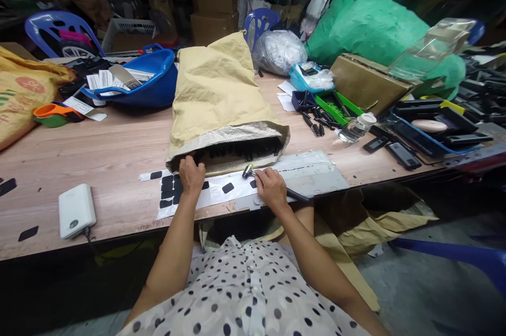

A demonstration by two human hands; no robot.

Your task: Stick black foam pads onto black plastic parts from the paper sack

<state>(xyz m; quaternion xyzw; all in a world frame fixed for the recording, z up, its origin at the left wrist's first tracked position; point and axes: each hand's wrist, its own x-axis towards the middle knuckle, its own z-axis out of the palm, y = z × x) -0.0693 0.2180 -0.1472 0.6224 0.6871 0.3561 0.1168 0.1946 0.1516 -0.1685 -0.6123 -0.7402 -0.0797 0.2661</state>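
A large tan paper sack (215, 98) lies on the wooden table (118, 151) with its open mouth toward me, dark parts visible inside. My left hand (192, 175) is curled at the sack's lower left lip, its fingers reaching into the opening. What it grips is hidden. My right hand (271, 187) rests on a clear plastic sheet (304, 170) and pinches a small tool with a silver tip (249, 170) and a dark handle. Black rectangular pads (168, 191) lie on the white sheet under my left hand.
A white power bank (76, 210) with a cable sits at the near left edge. A blue basin (152, 80) holds papers behind the sack. Green and black trays (336, 106), a small bottle (356, 127) and dark devices (403, 155) crowd the right side. Blue chairs, boxes and a green bag stand behind.
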